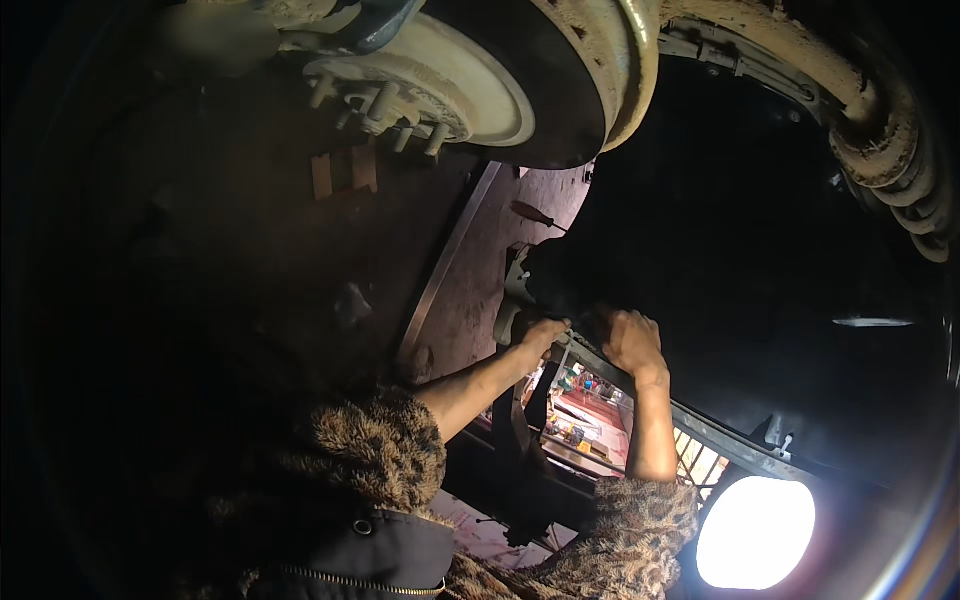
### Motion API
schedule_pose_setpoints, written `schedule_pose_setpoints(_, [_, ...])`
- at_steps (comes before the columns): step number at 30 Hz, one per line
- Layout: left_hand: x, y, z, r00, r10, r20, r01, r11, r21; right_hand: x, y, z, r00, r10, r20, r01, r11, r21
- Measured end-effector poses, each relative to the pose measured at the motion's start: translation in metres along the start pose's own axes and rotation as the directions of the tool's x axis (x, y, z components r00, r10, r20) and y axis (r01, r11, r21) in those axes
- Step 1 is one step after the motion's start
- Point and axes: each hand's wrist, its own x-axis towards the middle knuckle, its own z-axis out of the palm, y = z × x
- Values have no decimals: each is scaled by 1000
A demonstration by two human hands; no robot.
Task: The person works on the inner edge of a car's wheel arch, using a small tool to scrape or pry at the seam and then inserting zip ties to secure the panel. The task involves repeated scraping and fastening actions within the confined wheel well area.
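Both of my hands meet at the edge of a large black panel [720, 260], which looks like a wheel arch liner. My left hand [543, 338] is closed, its fingertips against the end of a long narrow metal rail [735, 447]. Just to its right, my right hand [633, 343] is bent over the rail with its fingers curled at the panel's edge. Deep shadow hides what lies in the fingers of either hand. A grey metal bracket [519, 275] sits beyond my left hand.
Overhead hangs a dusty wheel hub with studs [400, 105]. A coil spring [905, 190] is at the upper right. The screwdriver [535, 214] lies on the floor past my hands. At the lower right glows a bright lamp [757, 532]. A brown cardboard piece [343, 171] lies far left.
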Motion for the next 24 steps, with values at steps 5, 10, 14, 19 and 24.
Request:
schedule_pose_setpoints(5, [-8, 1, 1, 999, 26, 32, -25, 999, -42, 6, -1, 14, 999, -9, 38, 12, 995, -101])
schedule_pose_setpoints(10, [-2, -3, 4, 998, 52, -21, -53, 998, -38, 13, -7, 19, 996, -31, 86, 47, 981, -187])
schedule_pose_setpoints(14, [25, -20, -1, 999, 21, -25, -24, 993, -112, 17, -16, 13, 992, -27, 120, 49, 982, -181])
schedule_pose_setpoints(19, [14, -17, 6, 999, 5, 45, -6, 1000, 17, 1, -8, 4, 986, 35, 161, -36, 999, 4])
schedule_pose_setpoints(24, [39, -32, -3, 995, 62, 73, -60, 998, -33, 11, -9, -12, 988, -36, 153, 29, 999, 46])
